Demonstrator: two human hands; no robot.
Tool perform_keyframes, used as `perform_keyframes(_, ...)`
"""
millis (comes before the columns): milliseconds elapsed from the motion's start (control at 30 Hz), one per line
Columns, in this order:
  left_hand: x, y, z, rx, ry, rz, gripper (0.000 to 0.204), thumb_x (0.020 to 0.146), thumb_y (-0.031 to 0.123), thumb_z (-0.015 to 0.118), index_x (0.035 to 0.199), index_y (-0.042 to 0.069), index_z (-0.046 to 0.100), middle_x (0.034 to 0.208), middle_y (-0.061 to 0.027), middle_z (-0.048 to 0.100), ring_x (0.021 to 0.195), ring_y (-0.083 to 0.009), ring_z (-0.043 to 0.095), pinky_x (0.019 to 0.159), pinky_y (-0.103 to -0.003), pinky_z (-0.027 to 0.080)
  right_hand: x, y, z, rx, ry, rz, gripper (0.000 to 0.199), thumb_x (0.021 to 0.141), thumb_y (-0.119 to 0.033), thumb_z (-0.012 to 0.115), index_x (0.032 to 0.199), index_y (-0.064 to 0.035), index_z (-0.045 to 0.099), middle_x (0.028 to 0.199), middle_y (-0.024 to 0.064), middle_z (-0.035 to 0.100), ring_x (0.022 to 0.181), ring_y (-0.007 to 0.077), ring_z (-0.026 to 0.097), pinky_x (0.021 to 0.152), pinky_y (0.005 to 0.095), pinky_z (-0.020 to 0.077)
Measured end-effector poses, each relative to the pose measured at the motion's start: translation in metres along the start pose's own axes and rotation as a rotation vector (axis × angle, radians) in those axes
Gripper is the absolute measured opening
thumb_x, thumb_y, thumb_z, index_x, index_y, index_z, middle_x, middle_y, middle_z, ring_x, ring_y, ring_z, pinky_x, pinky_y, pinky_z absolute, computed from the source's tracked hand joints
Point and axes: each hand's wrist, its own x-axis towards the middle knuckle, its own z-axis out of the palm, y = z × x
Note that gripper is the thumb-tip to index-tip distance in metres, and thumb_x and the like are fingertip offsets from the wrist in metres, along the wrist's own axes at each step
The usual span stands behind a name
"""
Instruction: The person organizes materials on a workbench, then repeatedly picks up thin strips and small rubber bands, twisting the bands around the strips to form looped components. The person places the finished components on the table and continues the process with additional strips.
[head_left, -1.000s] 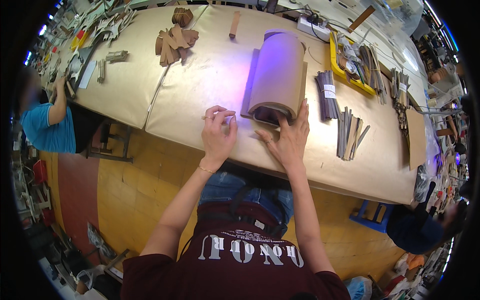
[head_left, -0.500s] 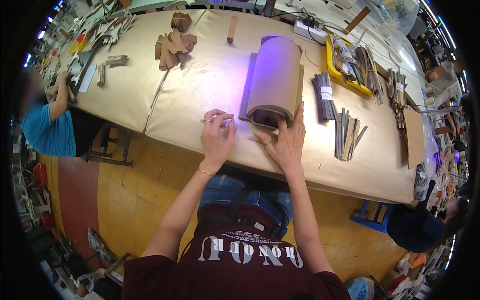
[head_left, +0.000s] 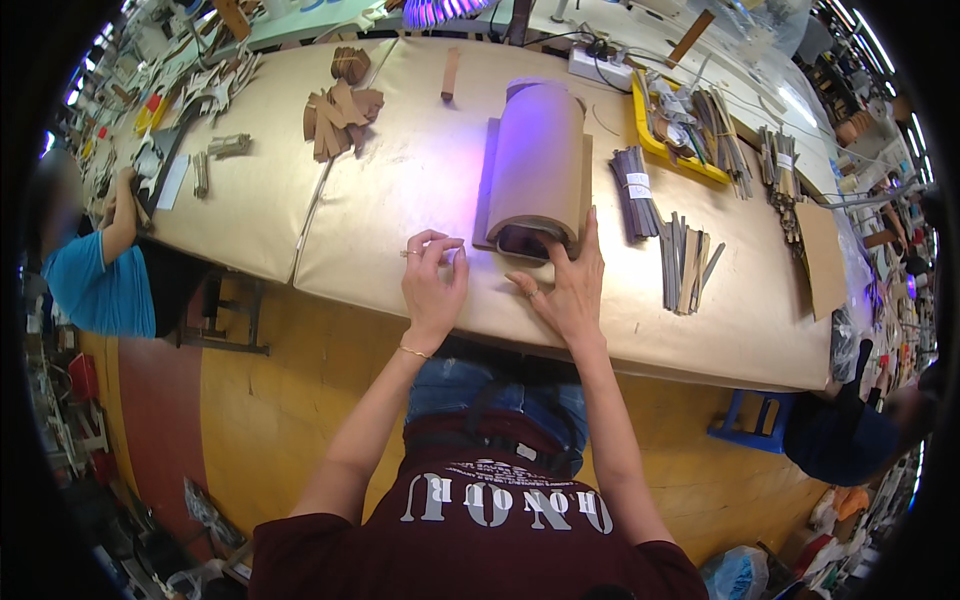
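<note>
A half-round brown form [head_left: 540, 165], like a tan sheet bent over an arch, lies lengthwise on the gold-covered table [head_left: 400, 210] in front of me. Its dark hollow end faces me. At that end my right hand [head_left: 568, 295] has its fingers spread, the index fingertip at the opening's rim and another finger along the right side. My left hand [head_left: 435, 285] hovers over or rests on the table's near part, left of the form, fingers loosely bent and apart. Nothing shows in it. Purple light falls on the form's left side.
Bundled dark strips [head_left: 636, 195] and loose strips [head_left: 688, 265] lie right of the form, below a yellow tray [head_left: 690, 165]. Brown leather pieces [head_left: 340, 115] sit far left. A purple lamp [head_left: 445, 10] stands at the back. A person in blue [head_left: 105, 275] works at left.
The view has shifted slightly, bringing the purple lamp into sight at the top. Both hands keep nearly the same pose beside the form.
</note>
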Motion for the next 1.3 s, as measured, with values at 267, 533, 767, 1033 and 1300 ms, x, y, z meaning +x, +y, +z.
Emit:
perform_keyframes(267,-0.001,0.0,-0.004,0.119,0.083,0.236,0.018,0.083,0.002,0.067,0.101,0.005,0.067,0.111,-0.0122,0.058,0.087,-0.0292,0.062,0.074,-0.039,0.052,-0.025,0.007,-0.006,0.114,0.438,0.026,0.028,0.077,-0.022,0.081,0.1,-0.0113,0.069,0.119,0.0173,0.059,0.108,0.0317,0.056,0.091,0.0424,0.0425)
perform_keyframes(533,-0.038,0.058,0.035,-0.094,-0.487,0.713,0.023,0.078,0.004,0.072,0.1,0.007,0.067,0.105,-0.0122,0.062,0.099,-0.0308,0.062,0.086,-0.042,0.049,-0.091,0.058,-0.079,-0.138,0.547,0.621,0.019,0.081,-0.013,0.077,0.097,-0.009,0.069,0.102,0.0101,0.06,0.093,0.0284,0.058,0.082,0.0406,0.0445)
perform_keyframes(767,-0.015,0.109,0.119,-0.257,-0.734,0.662,0.028,0.08,0.01,0.073,0.107,0.007,0.066,0.117,-0.0138,0.061,0.106,-0.0328,0.06,0.091,-0.043,0.047,-0.074,0.086,-0.1,-0.278,0.344,0.568,0.03,0.083,-0.028,0.076,0.107,-0.0116,0.068,0.106,0.0108,0.058,0.098,0.0298,0.056,0.084,0.0423,0.0415)
perform_keyframes(1033,0.01,0.094,0.137,0.104,-0.664,0.402,0.041,0.086,0.015,0.07,0.123,0.002,0.058,0.148,-0.0233,0.037,0.139,-0.0389,0.035,0.116,-0.054,0.024,-0.05,0.106,-0.083,-0.241,0.329,0.662,0.026,0.08,-0.027,0.079,0.099,-0.0105,0.073,0.108,0.0083,0.058,0.096,0.0248,0.055,0.087,0.0398,0.0385)
perform_keyframes(1300,0.025,0.087,0.113,0.124,-0.66,0.368,0.035,0.086,0.012,0.07,0.119,0.005,0.06,0.145,-0.02,0.043,0.136,-0.0389,0.04,0.118,-0.052,0.022,-0.044,0.099,-0.091,-0.028,0.468,0.793,0.014,0.081,-0.022,0.079,0.085,-0.0102,0.073,0.096,0.0039,0.061,0.089,0.0202,0.057,0.083,0.0357,0.0385)
